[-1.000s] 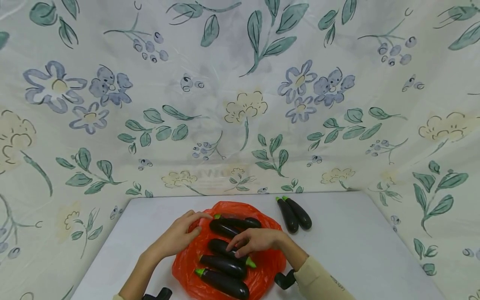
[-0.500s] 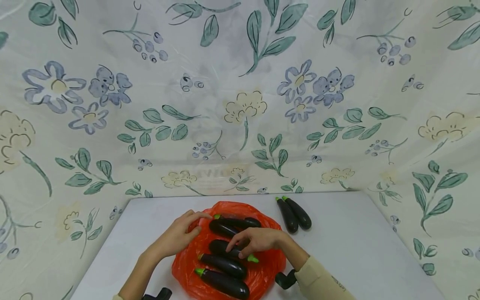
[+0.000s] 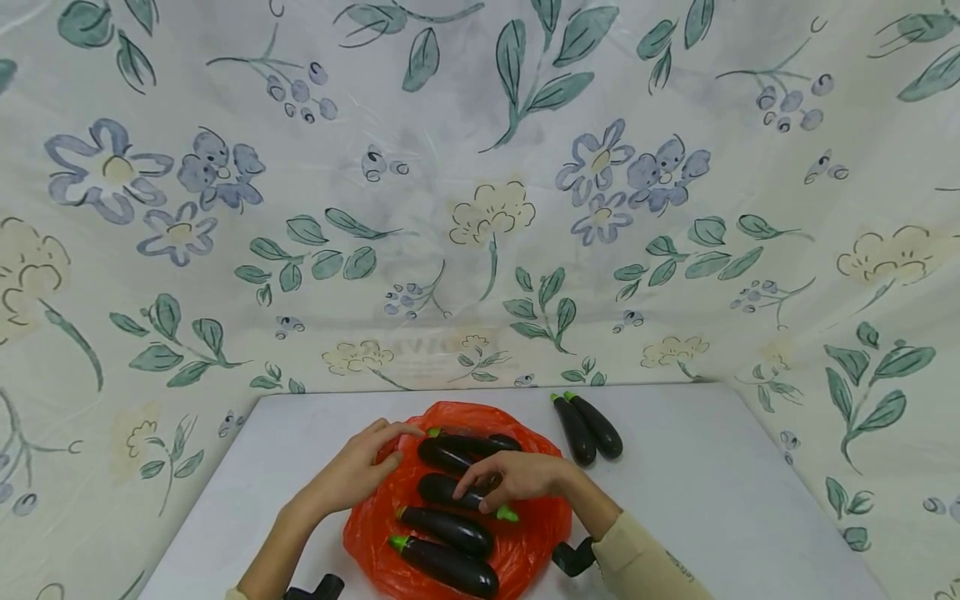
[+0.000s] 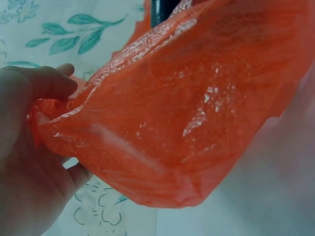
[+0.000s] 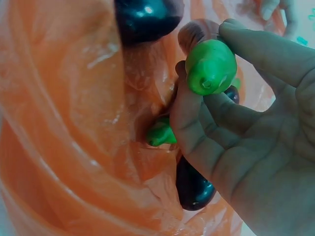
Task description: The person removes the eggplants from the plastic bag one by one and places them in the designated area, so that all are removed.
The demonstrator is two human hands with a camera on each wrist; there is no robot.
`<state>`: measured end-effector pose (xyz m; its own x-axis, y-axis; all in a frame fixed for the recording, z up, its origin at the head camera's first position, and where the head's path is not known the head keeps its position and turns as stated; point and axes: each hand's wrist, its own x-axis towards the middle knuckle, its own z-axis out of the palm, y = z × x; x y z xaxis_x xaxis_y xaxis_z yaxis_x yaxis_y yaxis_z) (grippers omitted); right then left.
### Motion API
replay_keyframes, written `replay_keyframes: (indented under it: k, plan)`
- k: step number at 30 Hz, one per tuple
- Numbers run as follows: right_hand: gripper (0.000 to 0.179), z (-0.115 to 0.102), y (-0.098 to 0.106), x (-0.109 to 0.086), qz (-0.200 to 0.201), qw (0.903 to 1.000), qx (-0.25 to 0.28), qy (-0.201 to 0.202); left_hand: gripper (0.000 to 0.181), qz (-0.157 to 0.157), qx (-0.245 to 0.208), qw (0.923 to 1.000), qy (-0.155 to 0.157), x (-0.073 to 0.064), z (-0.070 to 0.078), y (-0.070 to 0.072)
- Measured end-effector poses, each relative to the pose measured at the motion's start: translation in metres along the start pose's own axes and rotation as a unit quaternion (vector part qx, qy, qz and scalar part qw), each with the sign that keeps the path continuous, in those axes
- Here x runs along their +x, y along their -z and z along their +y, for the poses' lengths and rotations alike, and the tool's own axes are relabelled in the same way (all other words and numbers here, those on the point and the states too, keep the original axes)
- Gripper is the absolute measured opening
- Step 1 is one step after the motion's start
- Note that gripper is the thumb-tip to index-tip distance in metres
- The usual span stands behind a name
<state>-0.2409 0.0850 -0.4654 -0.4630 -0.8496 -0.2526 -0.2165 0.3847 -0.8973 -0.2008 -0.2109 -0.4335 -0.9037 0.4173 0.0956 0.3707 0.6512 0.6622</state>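
A red plastic bag [image 3: 540, 533] lies spread open with several dark purple eggplants on it. At its left rim my left hand [image 3: 360, 471] grips the film; in the left wrist view, the bag [image 4: 162, 123] bunches between thumb and fingers. My right hand [image 3: 517, 479] pinches one eggplant [image 3: 438, 489] close to its green cap [image 5: 211, 69], thumb on one side and fingers on the other. Below it lie two more eggplants, one in the middle [image 3: 450, 532] and one at the front [image 3: 450, 568]. Behind, other eggplants [image 3: 450, 456] lie close together.
Two eggplants [image 3: 588, 429] lie side by side on the white table [image 3: 690, 500], right of the bag. A floral curtain [image 3: 480, 333] rises behind the table and along both sides. Black wrist mounts show by the left forearm [image 3: 296, 521] and the right sleeve [image 3: 637, 558].
My right hand and the pinched eggplant have shifted up slightly, its green cap showing a little farther right. The eggplant just below has moved slightly left. My left hand stays put.
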Motion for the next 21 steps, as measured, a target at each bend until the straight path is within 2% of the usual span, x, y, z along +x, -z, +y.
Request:
replay_keyframes:
  k: [12, 21]
  plan:
    - [0.032, -0.006, 0.003, -0.007, 0.031, 0.9995, 0.006, 0.004, 0.040, 0.005, 0.000, 1.0000, -0.002, -0.001, -0.001, 0.000]
    - [0.031, -0.009, 0.004, -0.011, 0.042, 0.9990, -0.014, 0.010, 0.040, 0.008, 0.004, 1.0000, -0.001, 0.000, -0.001, 0.000]
